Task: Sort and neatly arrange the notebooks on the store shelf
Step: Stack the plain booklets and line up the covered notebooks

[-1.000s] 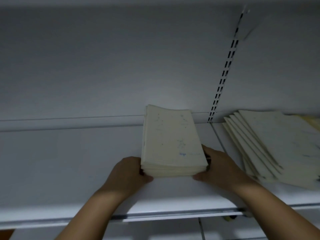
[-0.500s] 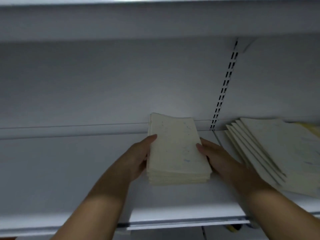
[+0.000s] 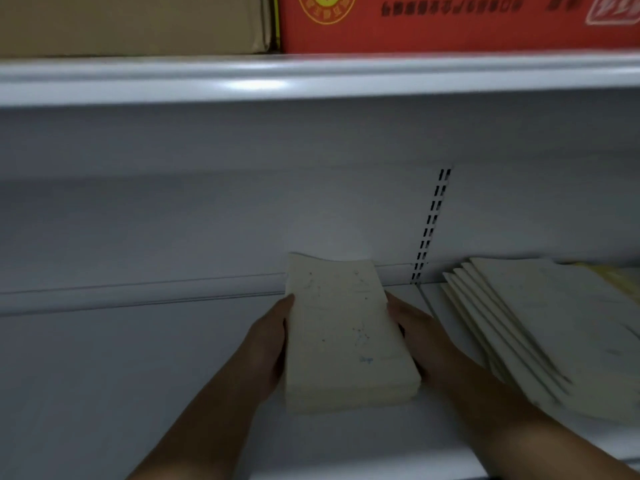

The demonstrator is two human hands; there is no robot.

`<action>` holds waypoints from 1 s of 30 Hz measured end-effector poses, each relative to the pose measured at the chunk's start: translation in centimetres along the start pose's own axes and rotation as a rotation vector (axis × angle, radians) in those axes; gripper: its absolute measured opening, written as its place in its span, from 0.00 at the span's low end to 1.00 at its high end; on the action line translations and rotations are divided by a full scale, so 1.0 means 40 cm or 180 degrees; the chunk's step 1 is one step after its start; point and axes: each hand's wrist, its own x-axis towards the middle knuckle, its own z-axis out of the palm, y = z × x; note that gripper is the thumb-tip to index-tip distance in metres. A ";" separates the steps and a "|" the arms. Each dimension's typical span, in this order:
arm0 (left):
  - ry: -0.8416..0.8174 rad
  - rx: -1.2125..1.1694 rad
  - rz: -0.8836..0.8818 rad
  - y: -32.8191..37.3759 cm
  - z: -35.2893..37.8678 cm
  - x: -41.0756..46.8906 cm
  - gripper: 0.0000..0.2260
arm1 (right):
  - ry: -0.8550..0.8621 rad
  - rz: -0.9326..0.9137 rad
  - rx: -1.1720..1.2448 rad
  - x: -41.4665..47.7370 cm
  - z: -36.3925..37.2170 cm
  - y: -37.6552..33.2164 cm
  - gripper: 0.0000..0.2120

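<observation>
A squared-up stack of cream notebooks [image 3: 343, 334] lies flat on the white shelf [image 3: 121, 368], its far end close to the back wall. My left hand [image 3: 268, 344] presses flat against the stack's left side. My right hand [image 3: 419, 337] presses against its right side, fingers along the edge. To the right, a second pile of cream notebooks [image 3: 540, 327] lies fanned out and askew, each one offset from the one below.
A slotted upright [image 3: 431, 226] runs down the back wall between the two piles. The shelf above [image 3: 311, 77] carries a brown carton [image 3: 131, 22] and a red carton [image 3: 450, 22]. Something yellow [image 3: 613, 275] shows behind the fanned pile.
My hands slid from the stack's near corners to its long sides, and the stack went a little further back. My view tilted up, bringing the upper shelf and cartons into sight.
</observation>
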 end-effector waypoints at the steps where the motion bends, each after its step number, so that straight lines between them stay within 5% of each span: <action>1: 0.0063 0.0017 0.0064 0.002 0.005 0.009 0.15 | 0.0054 -0.0014 0.0057 0.002 0.004 -0.001 0.18; 7: 0.0014 0.0004 0.0078 -0.006 -0.004 0.037 0.16 | -0.0022 0.0153 0.0481 0.015 -0.001 -0.012 0.15; 16: -0.0124 -0.0001 0.0286 -0.003 -0.010 0.042 0.22 | 0.0083 0.0102 -0.0121 -0.009 0.019 -0.022 0.19; 21: 0.0460 0.0528 0.0878 0.065 -0.027 0.048 0.17 | 0.0791 -0.0663 -0.0996 -0.120 -0.066 -0.058 0.16; 25: -0.0077 0.0560 0.1631 0.038 0.153 -0.086 0.18 | 0.1750 -0.1124 -0.2032 -0.203 -0.289 -0.132 0.09; 28: -0.0781 0.0913 0.1083 -0.082 0.339 -0.120 0.16 | 0.2319 -0.0689 -0.2450 -0.217 -0.477 -0.150 0.12; 30: -0.0902 0.1211 0.0532 -0.159 0.420 -0.083 0.26 | 0.2326 -0.0433 -0.2328 -0.225 -0.568 -0.126 0.14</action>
